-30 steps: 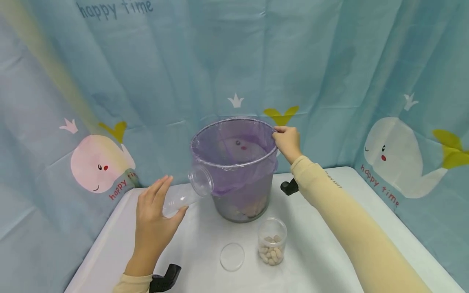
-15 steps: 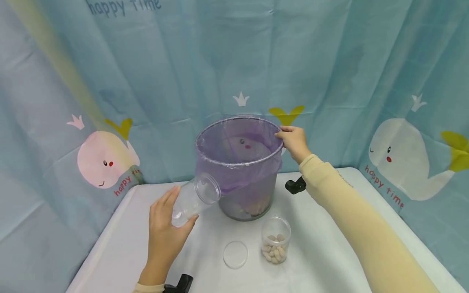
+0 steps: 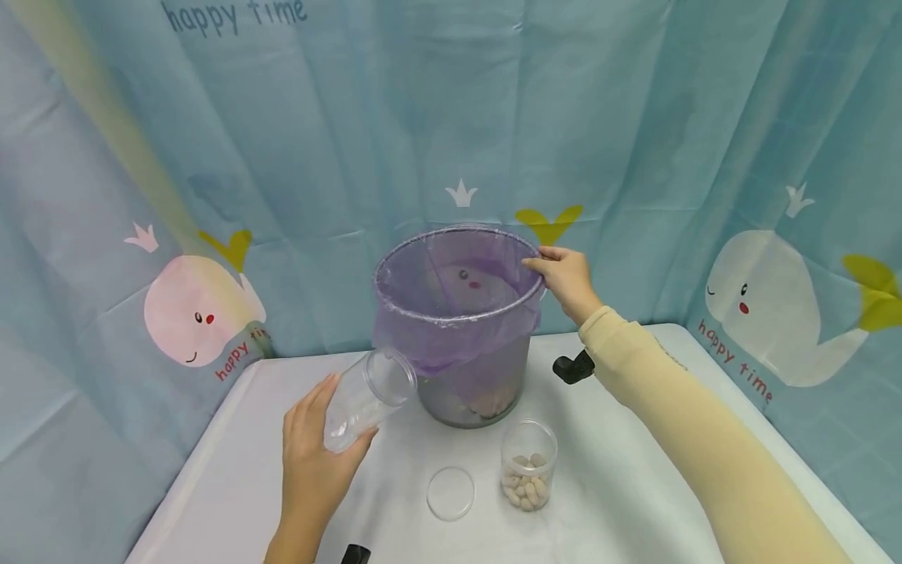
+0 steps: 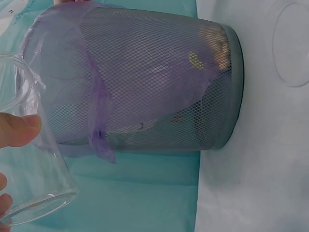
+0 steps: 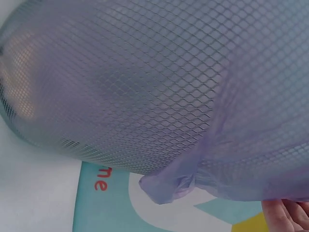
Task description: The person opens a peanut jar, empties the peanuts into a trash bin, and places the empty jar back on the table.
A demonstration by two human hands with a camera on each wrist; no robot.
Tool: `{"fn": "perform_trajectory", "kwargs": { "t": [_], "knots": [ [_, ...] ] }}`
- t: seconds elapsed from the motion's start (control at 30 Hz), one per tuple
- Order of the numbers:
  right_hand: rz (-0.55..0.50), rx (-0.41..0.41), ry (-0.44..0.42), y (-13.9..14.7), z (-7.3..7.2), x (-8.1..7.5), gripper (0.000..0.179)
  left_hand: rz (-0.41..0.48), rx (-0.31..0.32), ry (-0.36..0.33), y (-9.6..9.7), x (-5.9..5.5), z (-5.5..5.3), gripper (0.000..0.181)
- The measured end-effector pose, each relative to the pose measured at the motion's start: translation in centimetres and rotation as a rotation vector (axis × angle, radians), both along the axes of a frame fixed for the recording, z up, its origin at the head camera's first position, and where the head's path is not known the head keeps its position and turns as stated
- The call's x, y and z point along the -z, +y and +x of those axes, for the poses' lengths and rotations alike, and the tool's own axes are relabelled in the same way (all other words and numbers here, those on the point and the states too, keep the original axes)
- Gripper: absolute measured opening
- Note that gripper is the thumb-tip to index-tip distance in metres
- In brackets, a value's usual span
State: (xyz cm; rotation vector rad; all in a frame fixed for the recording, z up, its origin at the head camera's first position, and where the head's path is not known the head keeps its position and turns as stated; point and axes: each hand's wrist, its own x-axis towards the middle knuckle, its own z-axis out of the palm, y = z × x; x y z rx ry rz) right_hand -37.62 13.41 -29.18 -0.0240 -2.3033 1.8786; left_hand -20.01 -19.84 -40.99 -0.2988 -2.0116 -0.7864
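Note:
My left hand (image 3: pixel 313 470) grips a clear, see-through jar (image 3: pixel 355 403) between thumb and fingers. The jar has no lid on and leans with its mouth toward the bin; nothing shows inside it. In the left wrist view, the thumb (image 4: pixel 19 129) presses against the jar's side below its neck. At the far side of the white table, a grey mesh bin (image 3: pixel 468 399) stands upright, lined with a purple plastic bag (image 3: pixel 423 341) folded over its rim. My right hand (image 3: pixel 569 283) holds the bin's right rim over the bag, thumb and fingers on the edge.
A second clear jar (image 3: pixel 527 487), partly filled with pale, peanut-like pieces, stands open in front of the bin. Left of it a round clear lid (image 3: pixel 451 493) lies flat on the white tabletop (image 3: pixel 599 486). A blue curtain (image 3: pixel 338 157) with whale prints hangs behind and at both sides.
My left hand has lowered the jar a little and drawn it back from the bin's rim, its base dropping. The right hand stays at the rim.

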Motion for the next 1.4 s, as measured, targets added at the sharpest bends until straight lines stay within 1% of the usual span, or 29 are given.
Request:
{"fn": "perform_trajectory", "kwargs": {
  "t": [0.07, 0.3, 0.4, 0.67, 0.83, 0.97, 1.1, 1.2, 1.23, 1.4],
  "knots": [
    [0.009, -0.004, 0.008, 0.1, 0.2, 0.1, 0.056, 0.012, 0.004, -0.013, 0.0, 0.2, 0.1, 0.091],
    [-0.006, -0.025, 0.025, 0.4, 0.7, 0.4, 0.058, 0.019, -0.009, 0.016, -0.2, 0.7, 0.4, 0.094],
    [-0.004, -0.026, 0.024, 0.5, 0.8, 0.5, 0.058, 0.029, -0.021, 0.006, -0.4, 1.1, 0.4, 0.094],
    [0.005, -0.026, 0.037, 0.6, 1.1, 0.8, 0.058, 0.069, -0.054, -0.057, -0.7, 2.3, 0.7, 0.094],
    [0.008, -0.021, 0.042, 0.6, 1.1, 0.9, 0.057, 0.093, -0.088, -0.104, -0.7, 3.1, 1.1, 0.093],
    [0.006, -0.020, 0.044, 0.4, 1.2, 0.8, 0.056, 0.100, -0.117, -0.133, -0.7, 3.9, 1.4, 0.093],
    [0.010, -0.022, 0.045, 0.3, 1.2, 0.8, 0.055, 0.108, -0.132, -0.157, -0.8, 4.6, 1.6, 0.093],
    [0.014, -0.022, 0.050, 0.4, 1.3, 0.8, 0.054, 0.128, -0.142, -0.188, -0.8, 5.0, 1.7, 0.092],
    [0.013, -0.019, 0.052, 0.4, 1.3, 0.8, 0.054, 0.140, -0.148, -0.209, -0.8, 5.1, 1.8, 0.092],
    [0.004, -0.018, 0.066, 0.4, 1.2, 0.9, 0.053, 0.223, -0.165, -0.357, -0.5, 5.9, 2.1, 0.089]
  ]
}}
